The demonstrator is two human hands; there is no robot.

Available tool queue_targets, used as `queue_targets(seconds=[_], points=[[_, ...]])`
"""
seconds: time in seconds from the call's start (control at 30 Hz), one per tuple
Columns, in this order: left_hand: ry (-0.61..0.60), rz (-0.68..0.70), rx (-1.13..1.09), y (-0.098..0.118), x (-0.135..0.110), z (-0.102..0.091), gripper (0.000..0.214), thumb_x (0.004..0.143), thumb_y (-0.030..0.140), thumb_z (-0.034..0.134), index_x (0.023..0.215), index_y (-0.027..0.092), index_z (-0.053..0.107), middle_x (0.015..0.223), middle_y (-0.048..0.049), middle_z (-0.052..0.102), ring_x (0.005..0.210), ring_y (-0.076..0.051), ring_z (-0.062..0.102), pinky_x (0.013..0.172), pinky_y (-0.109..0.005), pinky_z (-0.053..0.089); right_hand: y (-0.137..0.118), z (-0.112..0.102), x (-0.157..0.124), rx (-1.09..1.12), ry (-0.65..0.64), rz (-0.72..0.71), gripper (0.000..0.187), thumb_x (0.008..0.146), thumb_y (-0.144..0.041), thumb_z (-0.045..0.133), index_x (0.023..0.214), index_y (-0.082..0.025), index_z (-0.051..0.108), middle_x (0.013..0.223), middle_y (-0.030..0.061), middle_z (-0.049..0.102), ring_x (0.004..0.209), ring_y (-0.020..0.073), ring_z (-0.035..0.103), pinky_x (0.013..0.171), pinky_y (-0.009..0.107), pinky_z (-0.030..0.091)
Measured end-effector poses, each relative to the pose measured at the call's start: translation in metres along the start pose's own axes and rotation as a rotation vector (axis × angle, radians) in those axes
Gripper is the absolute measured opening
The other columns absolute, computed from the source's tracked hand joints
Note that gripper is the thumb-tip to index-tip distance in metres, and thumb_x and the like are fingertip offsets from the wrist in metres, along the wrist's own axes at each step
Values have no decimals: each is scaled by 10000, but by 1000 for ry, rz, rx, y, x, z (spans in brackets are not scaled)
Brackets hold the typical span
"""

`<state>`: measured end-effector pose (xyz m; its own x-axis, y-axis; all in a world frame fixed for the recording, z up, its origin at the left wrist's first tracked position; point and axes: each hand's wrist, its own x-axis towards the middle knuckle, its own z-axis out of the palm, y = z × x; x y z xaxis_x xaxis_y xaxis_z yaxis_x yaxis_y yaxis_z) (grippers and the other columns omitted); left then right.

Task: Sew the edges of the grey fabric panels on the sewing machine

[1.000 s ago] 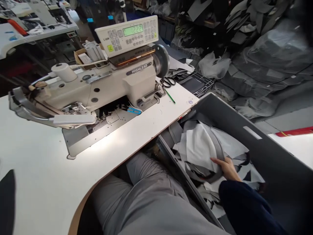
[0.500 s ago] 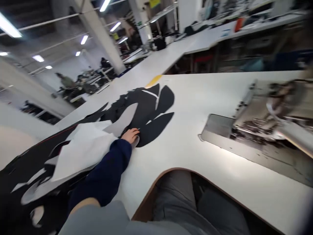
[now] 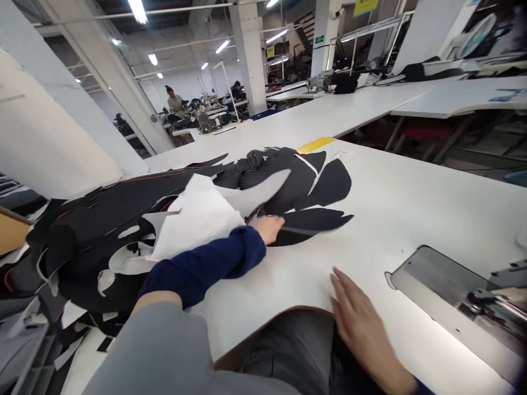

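My left hand (image 3: 269, 229), in a navy sleeve, is closed on the near end of a long black fabric piece (image 3: 313, 219). That piece is pointed at its far end and looks slightly raised, with a second dark layer under it. Beside my left wrist lies a white sheet (image 3: 200, 219), and a light grey cut piece (image 3: 263, 192) stretches behind the hand. More black cut pieces (image 3: 333, 181) fan out beyond. My right hand (image 3: 362, 326) is over the table's front edge, fingers stretched out, holding nothing.
A sewing machine's metal bed (image 3: 444, 280) is set into the white table (image 3: 296, 274) at right. A large heap of black fabric (image 3: 123, 203) covers the left side. A yellow strip (image 3: 317, 145) lies behind the pieces. Two people (image 3: 175, 101) sit at distant machines.
My view has turned left. My right hand has come into view over the table's front edge. My left hand now grips the black piece, whose far end has shifted and lifted.
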<state>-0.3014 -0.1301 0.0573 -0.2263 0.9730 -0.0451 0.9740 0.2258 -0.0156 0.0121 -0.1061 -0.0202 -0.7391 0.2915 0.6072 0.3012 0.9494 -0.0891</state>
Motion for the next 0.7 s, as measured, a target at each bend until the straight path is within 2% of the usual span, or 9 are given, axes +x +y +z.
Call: queue_targets(seconds=[0.07, 0.13, 0.23, 0.33, 0.4, 0.5, 0.6, 0.67, 0.7], points=[[-68, 80, -62, 25, -14, 33, 284, 853, 154, 480, 1121, 193, 565, 1084, -85, 630, 974, -234, 622, 837, -344, 483, -22, 32, 29, -26, 12, -47, 550, 937, -175, 402, 1452, -67, 245, 1450, 220, 366, 1334, 314, 364, 1011, 477, 413], [-78, 145, -167, 46, -23, 57, 292, 870, 178, 464, 1147, 183, 556, 1111, -86, 624, 993, -225, 616, 836, -326, 487, -33, 59, 44, -102, -30, -38, 526, 925, -153, 412, 1425, -44, 296, 1452, 220, 365, 1336, 330, 357, 1027, 505, 383], [-138, 308, -283, 55, -30, 69, 355, 896, 373, 500, 1201, 197, 549, 1113, -76, 613, 987, -214, 606, 838, -309, 487, -23, 80, 43, -232, -96, 16, 418, 932, -186, 436, 1317, -26, 465, 1358, 204, 496, 1236, 342, 475, 979, 499, 416], [-91, 323, -194, 24, -37, 59, 554, 846, 511, 569, 1320, 237, 482, 1258, -90, 544, 1126, -254, 528, 985, -401, 410, 0, 82, 36, -283, -186, -11, 337, 925, -166, 449, 1213, -48, 577, 1291, 164, 569, 1164, 315, 537, 939, 447, 447], [-36, 207, -52, -8, -44, 50, 604, 832, 482, 606, 1365, 252, 437, 1400, -103, 439, 1253, -305, 416, 1070, -532, 281, 10, 79, 35, -300, -232, -51, 342, 896, -79, 427, 1188, -66, 604, 1306, 137, 564, 1168, 295, 537, 940, 417, 447], [-42, 52, 117, -43, -59, 41, 691, 794, 457, 662, 1402, 265, 394, 1517, -110, 279, 1369, -380, 218, 1062, -664, 154, 19, 74, 44, -294, -234, -104, 391, 855, -4, 395, 1158, -88, 629, 1276, 112, 593, 1137, 262, 564, 923, 383, 453], [-61, 96, 108, -40, -77, 44, 857, 726, 619, 653, 1430, 226, 364, 1534, -146, 222, 1388, -407, 154, 1068, -655, 158, 29, 63, 71, -274, -166, -121, 408, 830, 22, 384, 1128, -93, 638, 1186, 104, 650, 1054, 227, 608, 893, 356, 456], [-82, 162, 52, -26, -84, 50, 885, 709, 630, 651, 1431, 202, 370, 1501, -163, 292, 1349, -391, 269, 1074, -590, 236, 34, 51, 99, -271, -85, -118, 421, 821, 32, 383, 1146, -92, 619, 1179, 102, 653, 1060, 219, 603, 932, 364, 429], [-99, 156, 20, -22, -85, 52, 809, 741, 563, 648, 1419, 199, 396, 1455, -162, 373, 1297, -364, 368, 1057, -537, 304, 36, 45, 115, -268, -41, -123, 426, 821, 34, 384, 1158, -99, 608, 1194, 98, 646, 1093, 222, 587, 975, 384, 399]])
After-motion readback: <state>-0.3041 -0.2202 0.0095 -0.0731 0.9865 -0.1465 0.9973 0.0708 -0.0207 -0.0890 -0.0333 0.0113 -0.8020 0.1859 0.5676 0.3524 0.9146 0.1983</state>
